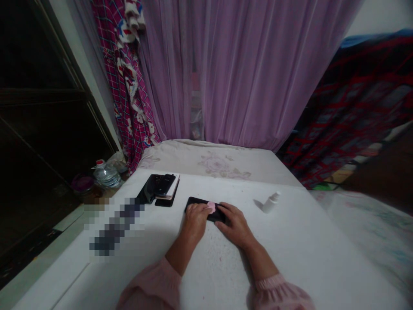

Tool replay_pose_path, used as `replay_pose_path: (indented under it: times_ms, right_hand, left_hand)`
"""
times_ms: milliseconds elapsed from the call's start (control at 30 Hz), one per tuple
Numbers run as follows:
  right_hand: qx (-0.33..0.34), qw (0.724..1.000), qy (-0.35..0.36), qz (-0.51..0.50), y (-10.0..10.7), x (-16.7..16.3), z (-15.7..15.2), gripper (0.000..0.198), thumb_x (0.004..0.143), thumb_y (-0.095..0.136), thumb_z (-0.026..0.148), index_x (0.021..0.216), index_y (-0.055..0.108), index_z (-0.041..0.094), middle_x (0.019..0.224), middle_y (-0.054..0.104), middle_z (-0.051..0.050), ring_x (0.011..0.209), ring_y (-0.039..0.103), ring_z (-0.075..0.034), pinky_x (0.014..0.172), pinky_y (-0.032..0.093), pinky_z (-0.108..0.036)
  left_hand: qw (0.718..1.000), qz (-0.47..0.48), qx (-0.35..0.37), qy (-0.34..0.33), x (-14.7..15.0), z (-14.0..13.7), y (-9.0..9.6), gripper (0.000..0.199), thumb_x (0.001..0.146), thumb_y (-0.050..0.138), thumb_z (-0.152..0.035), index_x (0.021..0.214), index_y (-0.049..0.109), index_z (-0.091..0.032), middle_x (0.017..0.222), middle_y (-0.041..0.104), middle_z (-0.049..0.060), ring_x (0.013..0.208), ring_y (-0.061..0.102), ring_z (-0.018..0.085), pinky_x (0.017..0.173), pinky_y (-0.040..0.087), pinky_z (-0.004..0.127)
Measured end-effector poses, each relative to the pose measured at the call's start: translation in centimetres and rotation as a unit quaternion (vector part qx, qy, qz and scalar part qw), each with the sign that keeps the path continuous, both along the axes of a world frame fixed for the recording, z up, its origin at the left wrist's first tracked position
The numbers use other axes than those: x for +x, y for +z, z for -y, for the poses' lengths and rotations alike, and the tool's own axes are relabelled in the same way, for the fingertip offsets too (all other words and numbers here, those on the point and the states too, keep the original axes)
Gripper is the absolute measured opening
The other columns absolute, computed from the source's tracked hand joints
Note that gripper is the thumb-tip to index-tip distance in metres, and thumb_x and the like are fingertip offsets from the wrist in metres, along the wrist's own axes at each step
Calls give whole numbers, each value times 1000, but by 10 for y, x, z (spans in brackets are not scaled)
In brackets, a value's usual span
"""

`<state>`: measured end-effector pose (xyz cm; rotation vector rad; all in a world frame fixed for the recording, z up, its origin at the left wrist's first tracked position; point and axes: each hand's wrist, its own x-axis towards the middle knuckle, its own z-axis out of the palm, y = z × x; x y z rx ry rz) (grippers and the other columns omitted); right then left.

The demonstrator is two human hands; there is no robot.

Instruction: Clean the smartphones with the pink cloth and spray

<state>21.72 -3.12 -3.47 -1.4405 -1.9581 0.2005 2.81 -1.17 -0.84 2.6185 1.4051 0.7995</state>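
We see the black phone (204,208) lying flat on the white table (290,241), long axis running left to right under both hands. Our left hand (195,218) presses a small pink cloth (211,207) onto it with closed fingers, while our right hand (235,223) pins its right end, fingers flat, gripping nothing.

A single head-worn view looks forward and down from above the person's forearms, close over the white tabletop (290,241), facing the purple curtain (245,73) at the far edge.
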Motion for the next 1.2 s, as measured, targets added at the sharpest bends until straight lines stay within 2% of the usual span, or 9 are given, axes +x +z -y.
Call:
replay_pose_path:
  times_ms: [267, 633, 1200]
  right_hand:
    - [-5, 1000, -3, -1, -2, 0, 0, 49, 73, 68, 33, 120, 65, 21, 130, 60, -12, 118, 55, -30, 101, 43, -49]
    - [-13, 1000, -6, -3, -1, 1, 0, 49, 73, 67, 32, 120, 64, 21, 130, 59, -12, 119, 55, -30, 102, 42, -50]
    - [8, 1000, 0, 1, -2, 0, -1, 48, 73, 68, 32, 120, 64, 23, 127, 61, -12, 116, 57, -30, 100, 44, -48]
  left_hand:
    - [995, -4, 3, 96, -30, -21, 1, 31, 89, 52, -8, 104, 71, -26, 105, 71, 4, 94, 62, 21, 85, 43, 37]
    - [992, 12, 3, 128, -42, -27, -4, 31, 90, 49, -9, 106, 71, -24, 107, 70, 5, 98, 62, 22, 88, 44, 37]
    - [1000, -6, -22, -13, 3, -1, 5, 27, 91, 54, -12, 109, 69, -26, 108, 69, 4, 98, 60, 20, 88, 43, 36]
